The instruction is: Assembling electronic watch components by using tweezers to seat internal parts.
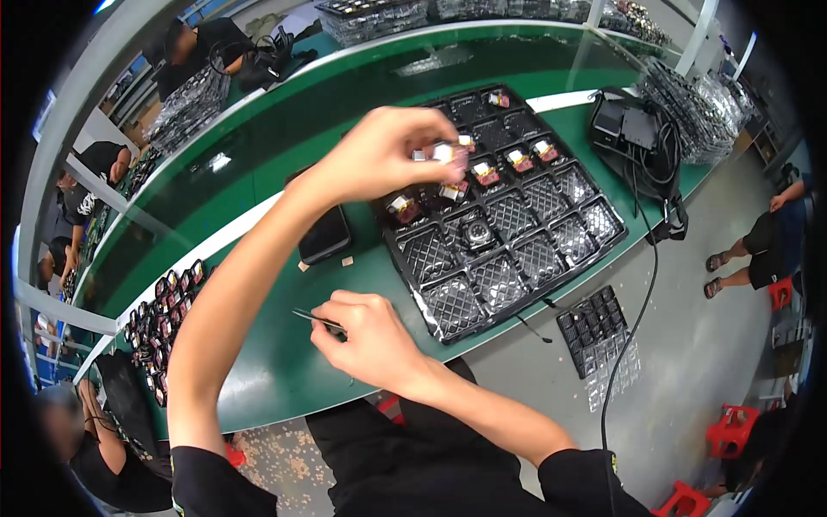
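My left hand is raised over the far left part of a black compartment tray. Its fingers pinch a small part with white and pinkish sides, blurred by motion. Similar small parts, such as one, lie in several far compartments. A black part like a watch case sits in a nearer compartment, among others that hold nothing. Close to the bench's front edge, my right hand is closed around thin metal tweezers, their tips pointing left, apart from the tray.
Beyond my left forearm, a black box-like object rests on the green bench. Many small parts are massed at the left. A cabled black device stands right of the tray, its cable hanging down. Other people work at the left.
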Demonstrator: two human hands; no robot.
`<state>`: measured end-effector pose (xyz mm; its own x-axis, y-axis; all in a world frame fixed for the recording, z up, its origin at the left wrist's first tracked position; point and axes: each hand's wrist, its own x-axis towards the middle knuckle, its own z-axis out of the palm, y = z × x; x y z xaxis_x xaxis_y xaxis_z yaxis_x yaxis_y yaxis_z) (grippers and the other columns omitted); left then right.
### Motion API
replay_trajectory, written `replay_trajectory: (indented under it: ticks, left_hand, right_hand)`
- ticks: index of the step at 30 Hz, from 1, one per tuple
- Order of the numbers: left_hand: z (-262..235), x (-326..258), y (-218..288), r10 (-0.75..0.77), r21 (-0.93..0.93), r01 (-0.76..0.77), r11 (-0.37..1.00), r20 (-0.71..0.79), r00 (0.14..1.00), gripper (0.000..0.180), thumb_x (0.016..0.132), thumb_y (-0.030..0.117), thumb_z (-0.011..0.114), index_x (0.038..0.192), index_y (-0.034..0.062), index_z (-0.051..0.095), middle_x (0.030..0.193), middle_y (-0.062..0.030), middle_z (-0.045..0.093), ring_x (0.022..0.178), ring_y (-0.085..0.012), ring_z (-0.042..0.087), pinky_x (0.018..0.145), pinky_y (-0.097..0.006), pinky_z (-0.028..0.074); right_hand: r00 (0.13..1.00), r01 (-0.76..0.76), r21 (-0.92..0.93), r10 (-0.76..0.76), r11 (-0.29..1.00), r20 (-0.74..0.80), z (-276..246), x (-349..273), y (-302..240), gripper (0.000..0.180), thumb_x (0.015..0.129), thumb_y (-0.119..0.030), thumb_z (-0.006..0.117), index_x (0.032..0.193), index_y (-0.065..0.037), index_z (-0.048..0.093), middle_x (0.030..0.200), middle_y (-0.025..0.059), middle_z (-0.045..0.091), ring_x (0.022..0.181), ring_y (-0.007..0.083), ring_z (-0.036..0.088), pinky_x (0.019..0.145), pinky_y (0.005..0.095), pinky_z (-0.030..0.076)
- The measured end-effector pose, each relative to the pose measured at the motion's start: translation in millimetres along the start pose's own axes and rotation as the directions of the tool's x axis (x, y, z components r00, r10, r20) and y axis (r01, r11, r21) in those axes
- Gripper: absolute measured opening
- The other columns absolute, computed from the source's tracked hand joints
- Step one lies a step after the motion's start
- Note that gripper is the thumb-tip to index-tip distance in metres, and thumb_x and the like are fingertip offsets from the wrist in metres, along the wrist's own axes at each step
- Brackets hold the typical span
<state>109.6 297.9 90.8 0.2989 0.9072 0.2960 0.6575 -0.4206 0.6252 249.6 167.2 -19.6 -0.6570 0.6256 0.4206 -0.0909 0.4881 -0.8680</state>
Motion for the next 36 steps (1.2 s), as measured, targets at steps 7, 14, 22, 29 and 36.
replay_trajectory:
  ticks: [7, 14, 22, 29, 36]
  left_hand:
    - [52, 129, -54, 0.119, 0.304, -0.12, 0.945, 0.021, 0.993, 0.049, 0.094, 0.035, 0.087, 0.135, 0.0107, 0.077, 0.118, -0.0119, 0.073, 0.115, -0.0319, 0.068, 0.103, -0.045, 0.055]
    - [40, 79, -53, 0.098, 0.231, -0.095, 0.968, -0.004, 0.995, 0.049, 0.105, 0.02, 0.072, 0.153, 0.0127, 0.066, 0.152, -0.0143, 0.066, 0.142, -0.0349, 0.058, 0.121, -0.047, 0.048]
    - [-64, -142, -38, -0.059, 0.461, 0.155, 0.874, -0.216, 0.975, 0.036, 0.102, 0.019, 0.075, 0.137, 0.0087, 0.073, 0.145, -0.0137, 0.068, 0.139, -0.0359, 0.063, 0.117, -0.048, 0.05]
    - [-109, -294, -23, -0.614, 0.531, 0.613, 0.585, -0.204, 0.763, 0.055, 0.09, 0.039, 0.09, 0.128, 0.0024, 0.076, 0.124, -0.0164, 0.074, 0.12, -0.0376, 0.069, 0.108, -0.046, 0.053]
    - [-71, -312, -13, -0.429, 0.36, 0.483, 0.799, -0.222, 0.875, 0.045, 0.091, 0.013, 0.085, 0.133, 0.0026, 0.073, 0.128, -0.016, 0.072, 0.122, -0.0357, 0.067, 0.108, -0.045, 0.054]
  right_hand:
    - [0.999, 0.019, 0.065, -0.021, 0.998, 0.034, 15, 0, 3, 0.014, 0.09, -0.008, 0.073, 0.091, 0.006, 0.078, 0.085, 0.0194, 0.073, 0.076, 0.0439, 0.074, 0.072, 0.0518, 0.06]
    - [0.995, -0.013, 0.01, 0.012, 1.0, 0.097, 7, 0, -2, 0.017, 0.091, -0.007, 0.077, 0.104, 0.003, 0.081, 0.092, 0.0193, 0.078, 0.082, 0.0383, 0.078, 0.075, 0.0445, 0.062]
    - [0.996, -0.009, 0.003, 0.008, 1.0, 0.086, 2, 2, -6, 0.014, 0.091, -0.009, 0.076, 0.101, 0.0, 0.082, 0.086, 0.016, 0.074, 0.072, 0.037, 0.074, 0.067, 0.0458, 0.059]
    - [0.994, -0.044, -0.055, 0.049, 0.998, 0.102, 2, 3, -14, 0.016, 0.092, -0.006, 0.079, 0.103, 0.004, 0.082, 0.081, 0.0136, 0.074, 0.061, 0.0248, 0.069, 0.057, 0.0372, 0.052]
    - [0.999, -0.011, -0.089, 0.014, 0.996, 0.036, 7, 6, -19, 0.015, 0.092, -0.002, 0.08, 0.104, 0.006, 0.082, 0.075, 0.0107, 0.071, 0.056, 0.0134, 0.064, 0.05, 0.03, 0.045]
